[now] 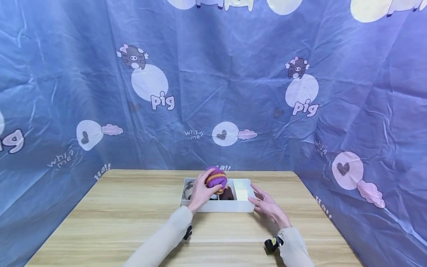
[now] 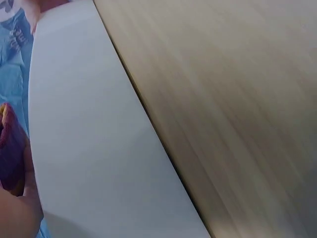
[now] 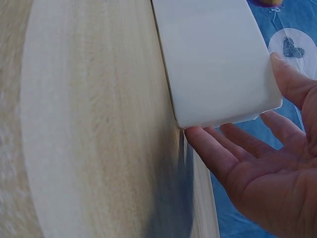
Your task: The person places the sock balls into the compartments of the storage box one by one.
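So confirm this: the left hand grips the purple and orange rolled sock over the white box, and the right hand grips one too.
Not quite. In the head view the left hand grips the rolled sock over the white box, but the right hand holds nothing: the right wrist view shows its open fingers at the box's corner.

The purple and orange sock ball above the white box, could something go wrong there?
Maybe. The left hand grips the sock ball above the middle of the white box, where a dark bundle already lies, so it might not fit and could roll off. The right hand only rests open against the box's corner, so a hard push might slide the box across the table.
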The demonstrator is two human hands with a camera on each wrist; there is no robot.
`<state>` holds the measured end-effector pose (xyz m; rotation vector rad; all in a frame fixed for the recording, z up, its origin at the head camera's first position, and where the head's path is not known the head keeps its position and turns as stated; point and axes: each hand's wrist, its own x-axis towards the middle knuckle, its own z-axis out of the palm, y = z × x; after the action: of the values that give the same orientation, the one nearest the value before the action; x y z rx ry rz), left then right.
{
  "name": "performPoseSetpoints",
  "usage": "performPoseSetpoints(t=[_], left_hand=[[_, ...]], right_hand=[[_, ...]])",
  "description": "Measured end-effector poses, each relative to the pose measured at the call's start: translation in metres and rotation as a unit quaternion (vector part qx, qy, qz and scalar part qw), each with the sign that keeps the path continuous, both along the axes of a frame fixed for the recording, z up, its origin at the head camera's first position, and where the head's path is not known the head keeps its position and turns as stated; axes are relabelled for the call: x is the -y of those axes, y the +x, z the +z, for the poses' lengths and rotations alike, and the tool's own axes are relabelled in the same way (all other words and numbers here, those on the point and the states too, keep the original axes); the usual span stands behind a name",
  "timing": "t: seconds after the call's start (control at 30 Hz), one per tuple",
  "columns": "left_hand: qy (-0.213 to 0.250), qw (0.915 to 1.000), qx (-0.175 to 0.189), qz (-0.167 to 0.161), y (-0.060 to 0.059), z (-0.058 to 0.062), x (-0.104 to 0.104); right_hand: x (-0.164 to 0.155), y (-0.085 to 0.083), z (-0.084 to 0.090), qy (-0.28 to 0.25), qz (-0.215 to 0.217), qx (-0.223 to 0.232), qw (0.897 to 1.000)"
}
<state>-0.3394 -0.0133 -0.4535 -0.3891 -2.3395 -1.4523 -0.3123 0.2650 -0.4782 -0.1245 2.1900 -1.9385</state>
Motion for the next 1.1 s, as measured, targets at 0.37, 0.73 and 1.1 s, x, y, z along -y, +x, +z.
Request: performPoseSetpoints(t=[0.37,0.73,1.1], left_hand=[[0.003,0.9988,-0.014,-0.046,0.002,-0.004,-0.034],[0.029,0.9964,0.03,-0.074,-0.007,-0.008,-0.058],[-0.052,0.9963,-0.007,-0.068,-0.01,-0.011,-0.072]], right_hand=[[0.0,-0.002,-0.001,-0.004,-0.008,0.002,1.0],[0.0,-0.003,-0.002,-0.005,0.0,0.0,1.0],[0.002,-0.001,-0.001,-0.007,-0.005,0.005,1.0]])
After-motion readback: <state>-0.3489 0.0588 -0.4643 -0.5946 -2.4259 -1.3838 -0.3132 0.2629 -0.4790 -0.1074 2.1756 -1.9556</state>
